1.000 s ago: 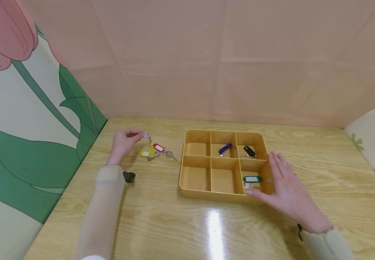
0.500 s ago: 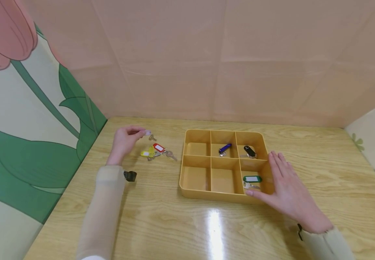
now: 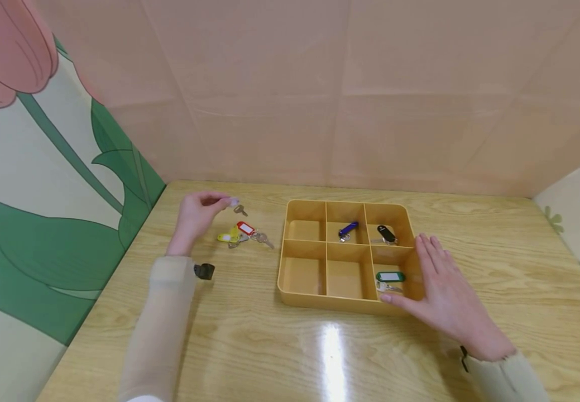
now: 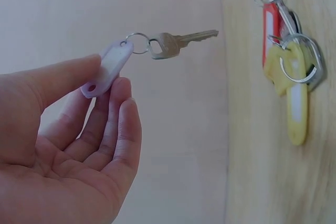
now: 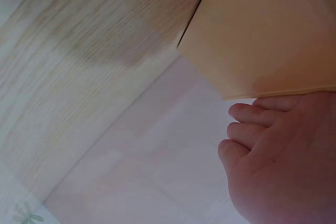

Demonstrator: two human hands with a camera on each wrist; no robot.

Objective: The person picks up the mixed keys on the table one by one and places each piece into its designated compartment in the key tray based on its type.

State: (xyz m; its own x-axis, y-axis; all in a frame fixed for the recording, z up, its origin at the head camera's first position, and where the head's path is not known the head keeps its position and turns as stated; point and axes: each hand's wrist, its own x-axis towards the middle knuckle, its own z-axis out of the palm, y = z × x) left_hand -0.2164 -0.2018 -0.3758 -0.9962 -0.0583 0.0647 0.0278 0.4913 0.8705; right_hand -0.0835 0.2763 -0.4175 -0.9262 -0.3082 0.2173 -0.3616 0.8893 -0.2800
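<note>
My left hand pinches a pale lilac key tag between thumb and fingers, raised above the table. A metal key hangs from the tag's ring, pointing away from the hand. Below it, a red key tag and a yellow key tag lie together with their keys. My right hand rests against the right side of a yellow divided box, fingers straight and thumb at the front rim. Inside are a blue key tag, back middle, a black one, back right, and a green one, front right.
The wooden table meets a pink-covered wall at the back. A wall with a painted tulip stands at the left. A small black piece sits by the left cuff.
My left hand has moved slightly right and away from me, carrying the lilac key tag, whose key has swung out to the right. The right hand and the box have stayed put.
</note>
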